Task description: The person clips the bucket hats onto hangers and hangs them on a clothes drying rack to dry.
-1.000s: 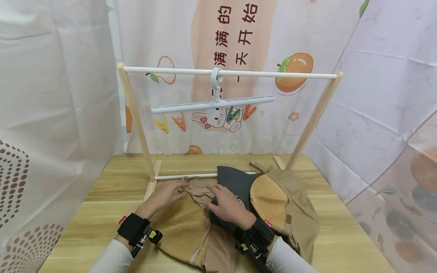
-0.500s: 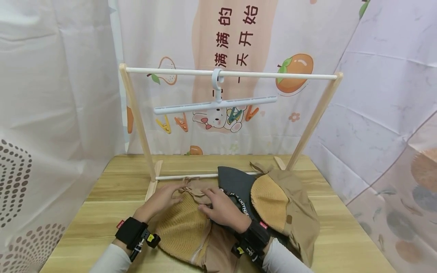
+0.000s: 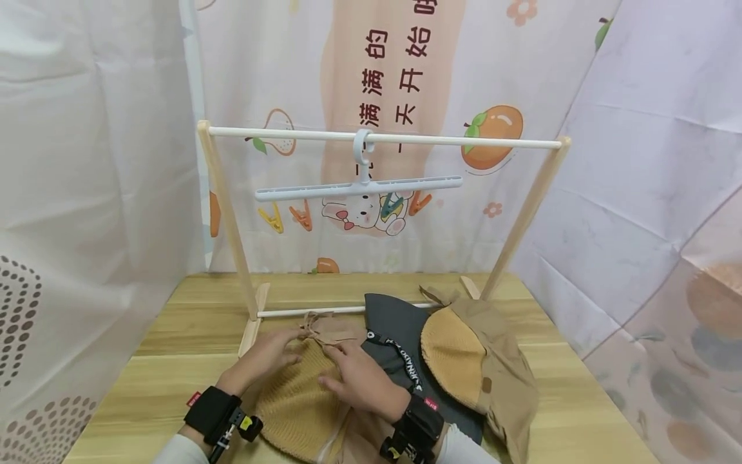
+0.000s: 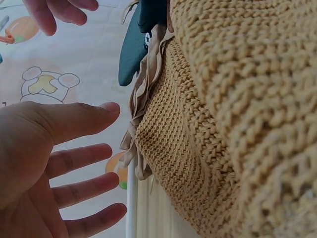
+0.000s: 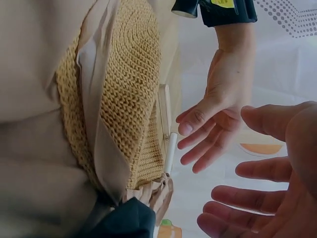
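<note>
A sun hat with a tan woven part and brown fabric lies on the table, its thin fabric ties gathered at the far end. My left hand hovers at its left side, fingers spread and relaxed. Over the woven part is my right hand, its fingers loosely extended. Both wrist views show nothing between the fingers of the left hand or the right hand. A dark grey hat with a lettered strap lies just right, partly under a second woven-and-khaki hat.
A wooden rack with a white top rod stands behind the hats. From it hangs a pale blue hanger, with several coloured clips, including a yellow clip, just below. Patterned curtains enclose the wooden table.
My right hand has shifted left from the dark hat's edge onto the woven part. My left hand has drawn slightly back from the ties. The head view has tilted up a little.
</note>
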